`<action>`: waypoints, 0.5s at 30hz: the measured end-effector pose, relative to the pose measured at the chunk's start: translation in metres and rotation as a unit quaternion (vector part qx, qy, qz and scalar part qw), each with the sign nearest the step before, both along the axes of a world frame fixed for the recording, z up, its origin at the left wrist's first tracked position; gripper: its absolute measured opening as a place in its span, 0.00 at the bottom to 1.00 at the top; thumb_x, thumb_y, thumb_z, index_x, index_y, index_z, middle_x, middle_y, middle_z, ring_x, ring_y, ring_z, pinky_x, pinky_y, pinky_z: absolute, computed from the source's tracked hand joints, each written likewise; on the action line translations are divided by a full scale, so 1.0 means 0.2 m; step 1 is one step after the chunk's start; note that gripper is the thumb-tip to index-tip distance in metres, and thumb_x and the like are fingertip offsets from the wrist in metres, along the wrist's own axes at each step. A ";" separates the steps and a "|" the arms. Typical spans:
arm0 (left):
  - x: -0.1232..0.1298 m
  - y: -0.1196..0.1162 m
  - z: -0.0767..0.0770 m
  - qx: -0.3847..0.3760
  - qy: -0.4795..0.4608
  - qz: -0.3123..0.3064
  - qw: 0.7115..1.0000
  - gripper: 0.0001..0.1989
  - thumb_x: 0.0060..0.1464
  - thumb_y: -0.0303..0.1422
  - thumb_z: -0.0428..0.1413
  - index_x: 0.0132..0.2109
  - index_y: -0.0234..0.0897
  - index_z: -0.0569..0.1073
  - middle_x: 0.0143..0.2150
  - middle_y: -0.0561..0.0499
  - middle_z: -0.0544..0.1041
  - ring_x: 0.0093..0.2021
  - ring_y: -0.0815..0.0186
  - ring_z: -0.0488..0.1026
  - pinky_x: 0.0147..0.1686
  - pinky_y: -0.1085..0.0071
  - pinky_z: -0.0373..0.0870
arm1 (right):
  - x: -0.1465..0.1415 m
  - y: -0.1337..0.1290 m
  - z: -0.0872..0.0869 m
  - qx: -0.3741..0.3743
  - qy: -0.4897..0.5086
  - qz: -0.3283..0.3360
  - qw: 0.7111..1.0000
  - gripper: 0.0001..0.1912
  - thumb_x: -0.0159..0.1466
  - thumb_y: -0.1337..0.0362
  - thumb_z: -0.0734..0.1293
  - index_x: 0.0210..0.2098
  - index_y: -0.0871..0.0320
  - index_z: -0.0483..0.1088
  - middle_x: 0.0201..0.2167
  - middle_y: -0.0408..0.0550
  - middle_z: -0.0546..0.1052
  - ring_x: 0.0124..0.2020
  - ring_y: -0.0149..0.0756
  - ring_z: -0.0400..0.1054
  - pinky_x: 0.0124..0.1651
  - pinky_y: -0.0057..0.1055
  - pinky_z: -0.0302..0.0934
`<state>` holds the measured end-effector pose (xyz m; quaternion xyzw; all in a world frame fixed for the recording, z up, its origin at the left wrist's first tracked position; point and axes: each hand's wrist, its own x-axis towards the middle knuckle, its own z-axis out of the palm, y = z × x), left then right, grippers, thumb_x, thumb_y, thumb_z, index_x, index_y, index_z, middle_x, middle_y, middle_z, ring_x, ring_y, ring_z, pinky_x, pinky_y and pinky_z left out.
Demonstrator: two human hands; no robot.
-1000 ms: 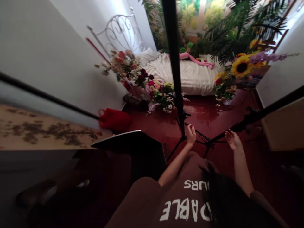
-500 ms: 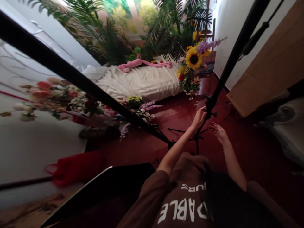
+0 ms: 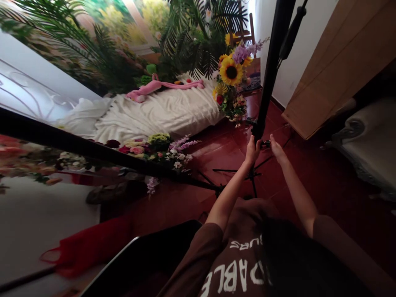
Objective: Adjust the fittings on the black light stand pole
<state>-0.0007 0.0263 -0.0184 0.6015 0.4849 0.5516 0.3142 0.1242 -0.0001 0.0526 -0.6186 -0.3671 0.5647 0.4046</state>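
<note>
A black tripod stand [image 3: 268, 82] rises in front of me, leaning toward the upper right. My left hand [image 3: 253, 152] is closed on its pole, just under the collar, with part of the grip hidden behind the hand. A small black knob [image 3: 265, 143] sticks out of the pole to the right. Beside the knob is my right hand [image 3: 277, 150], its fingers stretched upward; whether they touch the knob is hard to tell. The stand's thin legs [image 3: 252, 177] spread over the floor below my hands.
Another black pole [image 3: 93, 154] slants across the left. Flowers [image 3: 159, 142] and a white-draped platform [image 3: 161, 109] with a pink plush toy [image 3: 151, 87] lie ahead. Sunflowers [image 3: 231, 71] stand beyond. At right are a brown board [image 3: 328, 78] and a pale sofa [image 3: 368, 136].
My right hand has moved in beside the knob. My left hand has shifted onto the pole below the collar. The view has turned, so the stand appears farther left and more upright.
</note>
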 end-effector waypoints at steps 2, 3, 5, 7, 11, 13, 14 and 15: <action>0.00 0.00 0.01 -0.003 0.000 0.001 1.000 0.19 0.63 0.46 0.50 0.52 0.37 0.68 0.39 0.45 0.77 0.38 0.65 0.76 0.39 0.70 0.70 | 0.01 0.03 0.00 0.043 -0.036 0.015 0.998 0.22 0.67 0.44 0.63 0.31 0.57 0.69 0.24 0.46 0.78 0.20 0.29 0.71 0.24 0.25 0.67; 0.00 0.00 0.02 -0.003 0.000 0.000 1.000 0.18 0.63 0.46 0.50 0.51 0.37 0.69 0.38 0.46 0.77 0.37 0.65 0.76 0.39 0.71 0.70 | 0.02 0.04 -0.01 0.060 -0.048 0.027 0.997 0.21 0.65 0.45 0.66 0.29 0.57 0.69 0.24 0.44 0.78 0.20 0.29 0.71 0.25 0.25 0.67; 0.00 -0.01 0.03 -0.004 -0.001 -0.003 1.000 0.17 0.63 0.45 0.51 0.50 0.37 0.69 0.36 0.47 0.77 0.36 0.66 0.75 0.38 0.71 0.69 | 0.04 0.04 -0.02 0.079 -0.049 0.056 0.994 0.19 0.63 0.48 0.69 0.28 0.57 0.69 0.24 0.44 0.78 0.21 0.28 0.71 0.28 0.26 0.68; 0.00 -0.01 0.04 -0.005 -0.001 0.000 1.000 0.15 0.62 0.43 0.52 0.48 0.38 0.69 0.35 0.48 0.76 0.35 0.67 0.75 0.37 0.72 0.69 | 0.08 0.04 -0.02 0.079 -0.029 0.092 0.992 0.18 0.60 0.48 0.71 0.30 0.57 0.71 0.27 0.44 0.79 0.25 0.29 0.72 0.30 0.27 0.69; 0.00 -0.02 0.05 -0.005 0.002 -0.002 1.000 0.14 0.63 0.42 0.52 0.48 0.37 0.69 0.34 0.48 0.76 0.33 0.67 0.74 0.36 0.73 0.69 | 0.14 0.03 -0.02 0.062 0.018 0.149 0.987 0.20 0.55 0.46 0.74 0.35 0.56 0.73 0.30 0.46 0.80 0.29 0.31 0.74 0.34 0.28 0.69; 0.00 -0.01 0.05 -0.002 0.003 -0.002 1.000 0.14 0.63 0.42 0.52 0.48 0.36 0.69 0.35 0.48 0.76 0.34 0.67 0.74 0.36 0.72 0.69 | 0.15 0.03 -0.02 0.053 0.027 0.164 0.985 0.22 0.54 0.45 0.74 0.36 0.57 0.74 0.31 0.47 0.80 0.30 0.32 0.74 0.35 0.28 0.68; 0.00 -0.01 0.05 -0.002 0.003 -0.001 1.000 0.14 0.63 0.42 0.52 0.48 0.37 0.69 0.35 0.48 0.76 0.34 0.67 0.74 0.36 0.72 0.69 | 0.15 0.03 -0.03 0.052 0.029 0.168 0.984 0.23 0.53 0.44 0.74 0.36 0.57 0.74 0.31 0.47 0.80 0.30 0.32 0.73 0.35 0.29 0.68; 0.00 -0.01 0.04 -0.002 0.004 -0.001 1.000 0.14 0.63 0.42 0.52 0.48 0.37 0.69 0.35 0.48 0.76 0.34 0.67 0.74 0.36 0.72 0.69 | 0.15 0.03 -0.03 0.055 0.031 0.170 0.983 0.24 0.53 0.44 0.74 0.36 0.57 0.74 0.31 0.47 0.80 0.30 0.32 0.73 0.35 0.28 0.67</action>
